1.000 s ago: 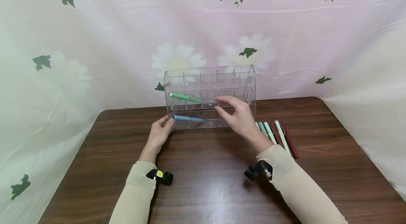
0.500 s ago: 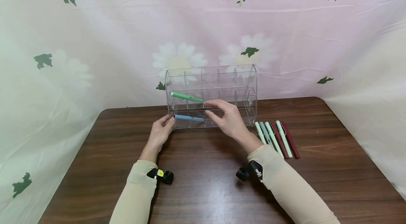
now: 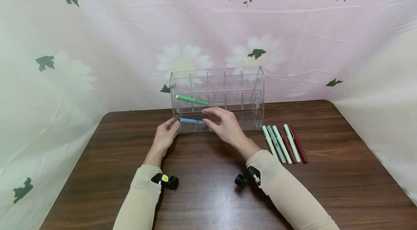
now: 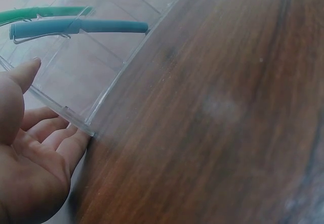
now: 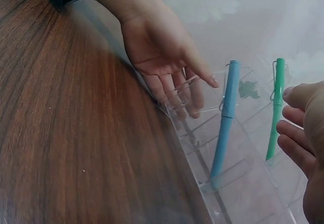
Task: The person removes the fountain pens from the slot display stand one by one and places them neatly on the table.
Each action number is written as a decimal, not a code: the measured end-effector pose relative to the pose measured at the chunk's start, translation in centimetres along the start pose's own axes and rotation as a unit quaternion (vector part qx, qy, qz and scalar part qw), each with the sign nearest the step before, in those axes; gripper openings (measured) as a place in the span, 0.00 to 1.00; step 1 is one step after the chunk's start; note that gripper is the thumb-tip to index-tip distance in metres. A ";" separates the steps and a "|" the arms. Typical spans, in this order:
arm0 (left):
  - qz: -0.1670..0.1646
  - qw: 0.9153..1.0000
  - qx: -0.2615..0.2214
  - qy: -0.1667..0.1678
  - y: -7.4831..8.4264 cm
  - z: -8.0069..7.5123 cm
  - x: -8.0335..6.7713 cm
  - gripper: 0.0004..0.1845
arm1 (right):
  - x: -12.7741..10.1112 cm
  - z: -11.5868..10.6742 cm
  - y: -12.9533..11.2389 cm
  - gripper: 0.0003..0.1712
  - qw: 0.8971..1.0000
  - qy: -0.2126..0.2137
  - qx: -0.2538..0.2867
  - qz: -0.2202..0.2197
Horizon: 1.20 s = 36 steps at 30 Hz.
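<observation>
A clear plastic rack (image 3: 262, 104) with divided tiers stands at the back of the table. Across its lower tier lies a blue pen (image 3: 191, 121), and a green pen (image 3: 191, 99) lies across the tier above. My left hand (image 3: 164, 138) holds the rack's lower left side, thumb in front and fingers behind the clear panel (image 4: 76, 119). By the right end of the blue pen is my right hand (image 3: 226, 125), thumb and fingers spread apart with nothing visible between them. Whether its thumb touches the pen, I cannot tell. Both pens' clips show in the right wrist view.
Several pens lie side by side on the brown table (image 3: 202, 193) to the right of the rack, among them a pale green pen (image 3: 291, 143) and a dark red pen (image 3: 299, 145). A patterned cloth (image 3: 130, 41) hangs behind the table.
My right hand has moved left and slightly down along the rack's front, towards the blue pen. The left hand keeps its place, and both racked pens stay put.
</observation>
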State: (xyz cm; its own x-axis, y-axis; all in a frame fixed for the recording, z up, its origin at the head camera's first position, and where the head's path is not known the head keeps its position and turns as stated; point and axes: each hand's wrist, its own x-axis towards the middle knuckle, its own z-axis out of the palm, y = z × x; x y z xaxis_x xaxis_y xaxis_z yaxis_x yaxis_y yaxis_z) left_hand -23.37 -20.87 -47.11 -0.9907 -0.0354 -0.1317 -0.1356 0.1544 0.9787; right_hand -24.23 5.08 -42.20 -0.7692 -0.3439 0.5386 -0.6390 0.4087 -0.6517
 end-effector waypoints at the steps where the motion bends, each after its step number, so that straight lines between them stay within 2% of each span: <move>1: 0.000 1.000 0.001 0.000 0.0 0.0 0.0 0.33 | 0.0 0.2 0.1 0.17 1.000 -0.003 0.001 0.001; 21: 0.002 1.000 -0.001 0.004 0.0 0.0 0.0 0.33 | 0.9 3.2 0.7 0.18 0.998 -0.052 -0.003 0.031; 26: 0.002 1.000 0.000 0.007 -0.1 0.0 0.1 0.33 | 1.2 3.7 0.4 0.17 0.997 -0.060 -0.021 0.042; 36: 0.007 1.000 0.007 0.005 0.0 0.0 0.0 0.32 | 1.1 4.7 0.1 0.17 0.991 -0.046 -0.103 0.075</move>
State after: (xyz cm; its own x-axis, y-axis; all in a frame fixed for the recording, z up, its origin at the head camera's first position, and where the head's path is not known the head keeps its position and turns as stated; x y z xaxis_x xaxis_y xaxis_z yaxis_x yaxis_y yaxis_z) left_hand -23.40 -20.84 -47.13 -0.9923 -0.0428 -0.1163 -0.1219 0.1685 0.9781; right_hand -25.09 0.75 -44.16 -0.8585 -0.3370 0.3866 -0.5112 0.6223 -0.5928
